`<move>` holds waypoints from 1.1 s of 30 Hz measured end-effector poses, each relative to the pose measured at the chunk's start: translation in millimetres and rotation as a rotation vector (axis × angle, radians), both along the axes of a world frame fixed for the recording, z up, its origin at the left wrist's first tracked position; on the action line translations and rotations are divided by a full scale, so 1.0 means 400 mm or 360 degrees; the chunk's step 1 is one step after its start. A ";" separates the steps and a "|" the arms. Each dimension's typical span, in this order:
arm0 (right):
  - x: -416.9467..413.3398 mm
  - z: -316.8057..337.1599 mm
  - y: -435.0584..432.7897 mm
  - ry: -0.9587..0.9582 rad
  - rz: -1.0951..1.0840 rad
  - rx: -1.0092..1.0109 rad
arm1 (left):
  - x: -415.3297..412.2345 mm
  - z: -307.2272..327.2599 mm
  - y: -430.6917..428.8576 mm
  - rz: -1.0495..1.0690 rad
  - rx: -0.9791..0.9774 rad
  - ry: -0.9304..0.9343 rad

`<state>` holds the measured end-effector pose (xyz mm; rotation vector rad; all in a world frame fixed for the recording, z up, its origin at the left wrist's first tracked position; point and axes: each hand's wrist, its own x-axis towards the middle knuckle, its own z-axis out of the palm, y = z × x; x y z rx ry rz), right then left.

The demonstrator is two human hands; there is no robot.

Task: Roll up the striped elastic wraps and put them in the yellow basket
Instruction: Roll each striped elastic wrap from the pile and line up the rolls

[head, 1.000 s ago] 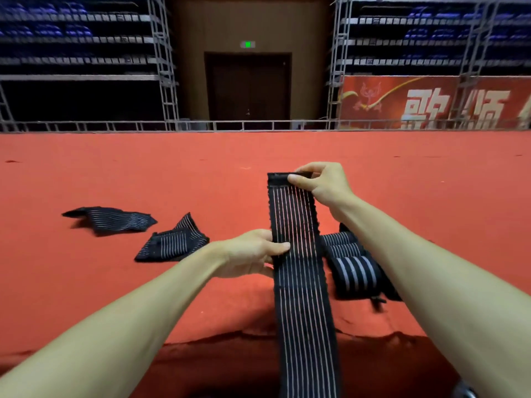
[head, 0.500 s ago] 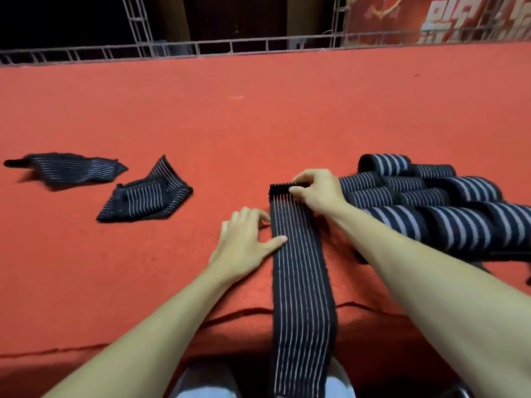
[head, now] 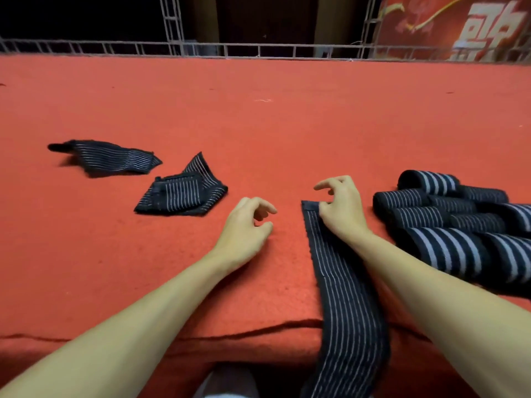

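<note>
Fuzzy red felt (head: 258,124) bears flat striped wrap (head: 344,305); right hand (head: 342,214) grip unclear, left hand (head: 244,231) loose, empty.

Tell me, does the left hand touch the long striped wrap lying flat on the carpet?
Apart. The head view shows bare red carpet between the left hand and the long striped wrap.

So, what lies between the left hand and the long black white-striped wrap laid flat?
Only bare red carpet separates the left hand from the long black white-striped wrap; the head view shows it.
</note>
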<state>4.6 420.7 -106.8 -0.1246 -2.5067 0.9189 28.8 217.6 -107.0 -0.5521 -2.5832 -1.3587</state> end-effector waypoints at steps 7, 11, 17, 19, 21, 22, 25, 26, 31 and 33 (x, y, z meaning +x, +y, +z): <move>-0.065 0.041 -0.262 -0.0039 0.0477 0.0004 | -0.103 0.003 -0.349 0.0748 -0.0092 0.0040; -0.125 0.037 -0.407 -0.0132 0.0644 -0.0235 | -0.121 -0.049 -0.443 0.1110 0.0245 -0.0094; -0.219 -0.009 -0.524 -0.0349 0.0371 -0.0670 | -0.133 -0.053 -0.426 0.1006 0.0220 -0.0123; -0.228 -0.027 -0.537 -0.0404 0.0287 -0.0614 | -0.132 -0.052 -0.423 0.0992 0.0124 -0.0144; -0.223 -0.029 -0.537 -0.0361 0.0283 -0.0644 | -0.130 -0.046 -0.420 0.0979 0.0083 -0.0135; -0.214 -0.023 -0.532 -0.0336 0.0301 -0.0655 | -0.128 -0.044 -0.420 0.0970 0.0062 -0.0125; -0.177 0.000 -0.498 -0.0236 0.0389 -0.0524 | -0.123 -0.048 -0.422 0.0890 0.0034 -0.0105; -0.160 0.007 -0.482 -0.0199 0.0439 -0.0473 | -0.121 -0.050 -0.423 0.0834 0.0057 -0.0092; -0.096 -0.001 -0.413 -0.0234 0.0708 -0.0393 | -0.106 -0.043 -0.413 0.0576 0.0194 -0.0061; -0.084 -0.022 -0.404 -0.0222 0.0692 -0.0424 | -0.104 -0.041 -0.411 0.0553 0.0197 -0.0024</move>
